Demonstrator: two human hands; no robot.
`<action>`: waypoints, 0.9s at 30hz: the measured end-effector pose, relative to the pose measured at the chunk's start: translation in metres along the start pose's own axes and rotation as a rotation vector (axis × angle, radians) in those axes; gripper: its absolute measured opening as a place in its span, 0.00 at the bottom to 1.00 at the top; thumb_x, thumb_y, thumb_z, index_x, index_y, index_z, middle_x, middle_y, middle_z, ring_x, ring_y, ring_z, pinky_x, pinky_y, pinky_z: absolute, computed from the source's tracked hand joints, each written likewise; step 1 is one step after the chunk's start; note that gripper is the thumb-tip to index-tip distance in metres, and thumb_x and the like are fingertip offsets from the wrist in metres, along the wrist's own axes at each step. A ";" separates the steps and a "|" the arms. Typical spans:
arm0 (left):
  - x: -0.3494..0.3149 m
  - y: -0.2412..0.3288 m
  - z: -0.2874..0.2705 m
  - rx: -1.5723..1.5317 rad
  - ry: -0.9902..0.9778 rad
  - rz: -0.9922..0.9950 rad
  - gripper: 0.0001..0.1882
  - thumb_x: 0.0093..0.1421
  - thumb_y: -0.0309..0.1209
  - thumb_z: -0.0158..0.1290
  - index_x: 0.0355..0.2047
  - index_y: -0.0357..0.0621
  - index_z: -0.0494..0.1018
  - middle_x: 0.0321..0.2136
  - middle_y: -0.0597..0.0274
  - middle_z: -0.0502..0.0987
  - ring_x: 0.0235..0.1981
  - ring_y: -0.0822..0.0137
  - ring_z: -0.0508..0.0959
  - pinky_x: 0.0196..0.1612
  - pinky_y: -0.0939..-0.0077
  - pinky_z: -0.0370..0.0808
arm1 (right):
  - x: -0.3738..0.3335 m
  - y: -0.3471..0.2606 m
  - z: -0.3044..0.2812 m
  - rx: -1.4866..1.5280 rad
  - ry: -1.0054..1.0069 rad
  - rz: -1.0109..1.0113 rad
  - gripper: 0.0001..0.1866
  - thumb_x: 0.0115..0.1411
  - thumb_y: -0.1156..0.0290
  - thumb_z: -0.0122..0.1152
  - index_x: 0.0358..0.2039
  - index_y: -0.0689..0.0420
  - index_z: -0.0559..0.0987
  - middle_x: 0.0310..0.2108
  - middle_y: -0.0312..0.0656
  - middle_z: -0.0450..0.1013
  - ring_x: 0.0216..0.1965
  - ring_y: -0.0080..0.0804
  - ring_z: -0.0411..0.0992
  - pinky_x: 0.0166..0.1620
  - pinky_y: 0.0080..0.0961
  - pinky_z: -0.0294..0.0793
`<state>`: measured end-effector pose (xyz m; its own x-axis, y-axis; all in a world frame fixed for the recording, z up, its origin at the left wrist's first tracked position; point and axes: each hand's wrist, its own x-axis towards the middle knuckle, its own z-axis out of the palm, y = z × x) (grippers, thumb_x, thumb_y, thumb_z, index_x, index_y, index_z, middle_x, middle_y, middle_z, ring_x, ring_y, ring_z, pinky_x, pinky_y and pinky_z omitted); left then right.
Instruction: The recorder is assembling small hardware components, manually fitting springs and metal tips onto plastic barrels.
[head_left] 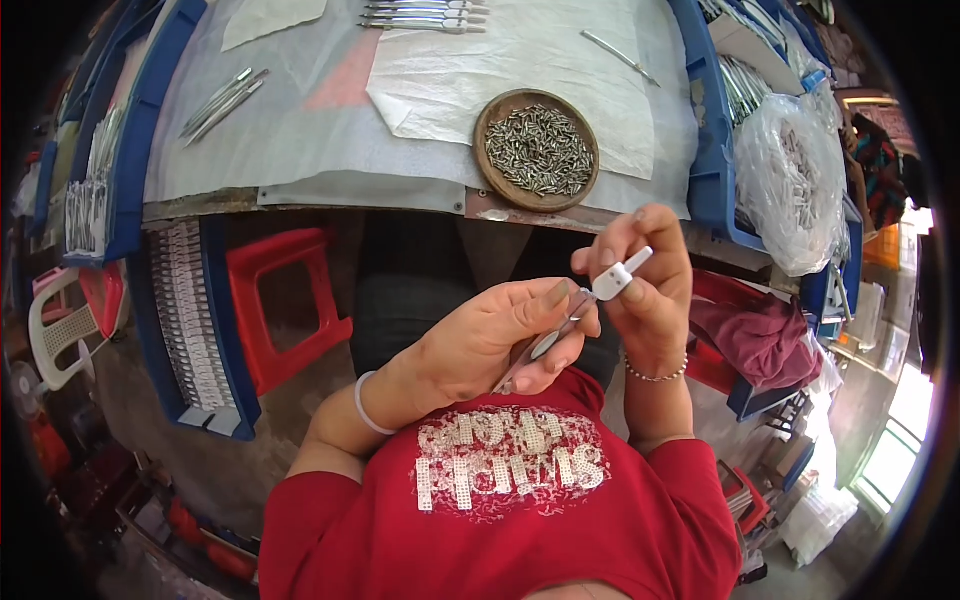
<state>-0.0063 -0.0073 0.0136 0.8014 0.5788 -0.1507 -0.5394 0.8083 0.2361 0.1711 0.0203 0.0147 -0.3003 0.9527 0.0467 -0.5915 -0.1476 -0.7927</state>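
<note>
My left hand [490,320] is closed around a slim silver pen-like metal tool [546,344], held slanting in front of my chest. Between the thumb and fingers of my right hand [655,270] is a small white plastic piece [614,281] with a narrow stem. The white piece meets the upper end of the metal tool; whether one sits inside the other I cannot tell. Beyond my hands, at the table's near edge, a round wooden bowl [486,172] holds many small metal pieces [540,150].
Several silver tools [425,14] lie in a row on white paper [430,100], with more [225,103] at left and a single one [620,57] at right. Blue crates [712,130] flank the table. A red stool [285,310] stands below left; a plastic bag [795,190] bulges at right.
</note>
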 end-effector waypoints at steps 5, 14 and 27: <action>0.001 -0.003 -0.004 -0.318 -0.105 -0.047 0.18 0.67 0.41 0.37 0.39 0.38 0.68 0.22 0.65 0.71 0.11 0.80 0.63 0.15 0.89 0.60 | 0.005 0.015 -0.006 0.185 -0.061 0.061 0.26 0.51 0.75 0.63 0.48 0.54 0.63 0.34 0.42 0.67 0.37 0.30 0.69 0.45 0.32 0.70; -0.001 -0.002 -0.005 -0.414 -0.081 -0.073 0.18 0.67 0.41 0.36 0.40 0.39 0.68 0.21 0.69 0.69 0.11 0.83 0.60 0.14 0.90 0.57 | 0.007 0.027 -0.005 0.307 -0.053 0.099 0.26 0.52 0.71 0.63 0.49 0.53 0.63 0.36 0.41 0.66 0.35 0.28 0.68 0.45 0.33 0.72; -0.005 -0.005 -0.006 -0.385 -0.037 -0.028 0.17 0.66 0.42 0.37 0.41 0.40 0.67 0.19 0.69 0.67 0.09 0.83 0.58 0.13 0.88 0.55 | 0.015 0.029 -0.001 0.099 -0.157 0.064 0.22 0.55 0.67 0.60 0.47 0.57 0.63 0.40 0.46 0.67 0.41 0.32 0.70 0.49 0.33 0.71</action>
<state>-0.0094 -0.0135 0.0074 0.8223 0.5571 -0.1161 -0.5689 0.8092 -0.1466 0.1505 0.0302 -0.0086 -0.4480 0.8886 0.0980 -0.6359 -0.2397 -0.7336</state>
